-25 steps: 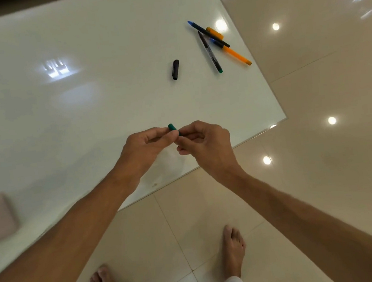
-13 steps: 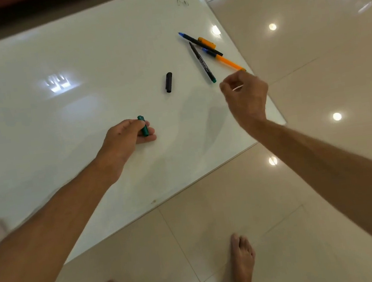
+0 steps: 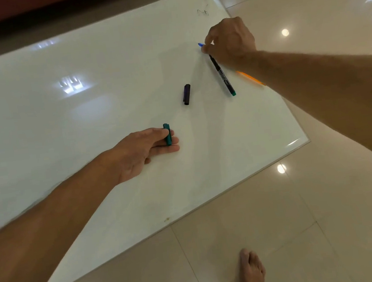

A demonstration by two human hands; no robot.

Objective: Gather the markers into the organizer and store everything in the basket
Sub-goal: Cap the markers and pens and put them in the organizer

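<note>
The markers are light, stiff, smooth plastic sticks that will roll and skid on a glossy top, so each is best pinched across the barrel near its middle rather than at an end. At centre frame the left hand [image 3: 139, 150] rests on the white table [image 3: 85, 129], thumb and fingers pinching a short teal cap [image 3: 167, 134]. At upper right the right hand [image 3: 230, 39] curls its fingertips round the blue-tipped marker [image 3: 201, 44], though the hand hides most of it, so how firm the hold is I can only guess. Just below lies a black marker with a teal end [image 3: 222, 75], an orange marker [image 3: 250, 78] peeks from under the forearm, and a loose dark cap [image 3: 186, 94] lies between the hands. Neither organizer nor basket is in view. The tabletop is shiny white; glossy cream floor tiles [image 3: 271, 212] surround it, with bare feet at the bottom edge.
</note>
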